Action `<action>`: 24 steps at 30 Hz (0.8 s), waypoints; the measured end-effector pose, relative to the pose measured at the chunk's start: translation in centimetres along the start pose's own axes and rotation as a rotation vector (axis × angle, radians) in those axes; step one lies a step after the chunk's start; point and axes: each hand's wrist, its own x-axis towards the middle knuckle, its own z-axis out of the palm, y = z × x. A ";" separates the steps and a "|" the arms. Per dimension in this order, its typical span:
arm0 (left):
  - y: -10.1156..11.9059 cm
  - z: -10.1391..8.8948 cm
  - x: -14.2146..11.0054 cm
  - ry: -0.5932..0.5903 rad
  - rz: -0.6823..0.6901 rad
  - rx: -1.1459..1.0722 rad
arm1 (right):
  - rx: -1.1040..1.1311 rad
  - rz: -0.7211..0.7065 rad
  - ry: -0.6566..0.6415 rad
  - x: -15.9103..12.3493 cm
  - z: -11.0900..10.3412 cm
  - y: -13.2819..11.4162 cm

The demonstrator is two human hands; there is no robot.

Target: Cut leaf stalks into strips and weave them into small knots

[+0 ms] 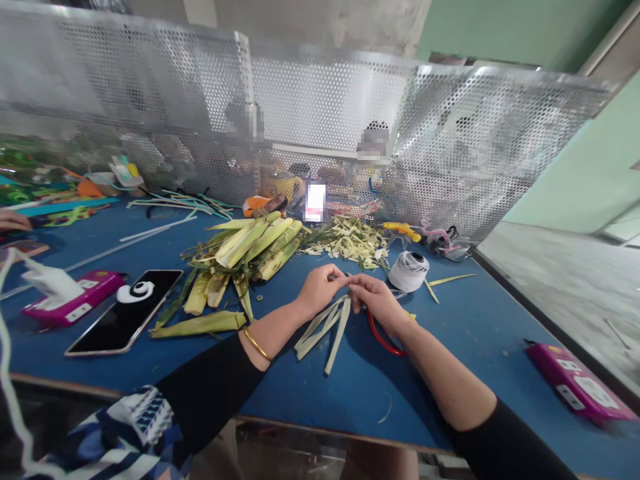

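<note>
My left hand and my right hand meet over the table, thumbs and fingertips pinched together. Both are closed at the top end of a few pale corn husk strips, whose loose ends fan out toward me. What exactly lies between the fingertips is small and partly hidden. Under my right wrist a red loop-shaped handle shows in part. A cone of white thread stands just beyond my right hand. Whole corn husks lie heaped left of my hands, with a pile of shredded husk behind them.
On the blue table, a smartphone and a magenta power strip lie left. Another magenta power strip lies right. A perforated metal screen borders the back, with a lit phone before it. Another person's hand shows far left.
</note>
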 end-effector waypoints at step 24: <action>1.7 -0.1 -0.9 -0.317 -0.429 -0.532 | 0.193 -0.150 0.161 -0.3 -0.2 -1.3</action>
